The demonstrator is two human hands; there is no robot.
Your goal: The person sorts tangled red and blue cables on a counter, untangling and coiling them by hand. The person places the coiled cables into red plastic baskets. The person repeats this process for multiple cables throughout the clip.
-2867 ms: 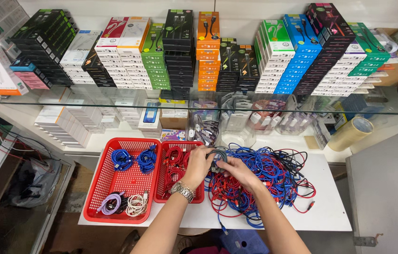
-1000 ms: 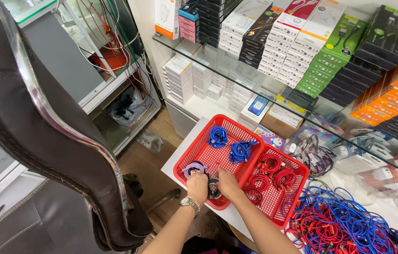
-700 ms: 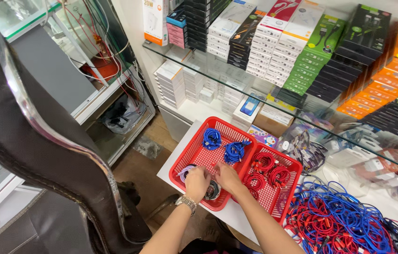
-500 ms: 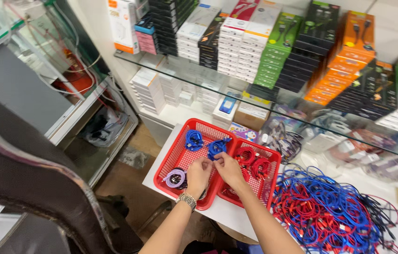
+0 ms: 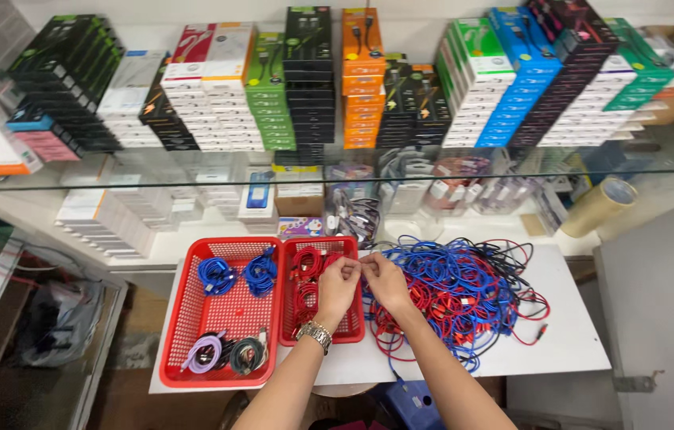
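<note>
- a white table (image 5: 568,342) is standing under a glass shelf (image 5: 655,163), with stacks of coloured boxes (image 5: 313,80) lining the wall behind.
- a big tangle of red, blue and black cables (image 5: 464,291) is covering the middle and right of the table.
- two red baskets are sitting side by side on the left: the large basket (image 5: 225,338) is holding blue coils (image 5: 237,275) at its far end and purple and dark coils (image 5: 225,354) at its near end; the small basket (image 5: 353,330) is holding red coils (image 5: 303,279).
- the left hand (image 5: 338,287), a metal watch (image 5: 315,334) on its wrist, is hovering over the small basket's right edge, fingertips pressed together, pinching a thin cable.
- the right hand (image 5: 385,280) is touching the left hand just beside the tangle, its fingers also closing in a pinch on that cable; its colour is too small to tell.
- a tape roll (image 5: 603,205) is lying at the back right.
</note>
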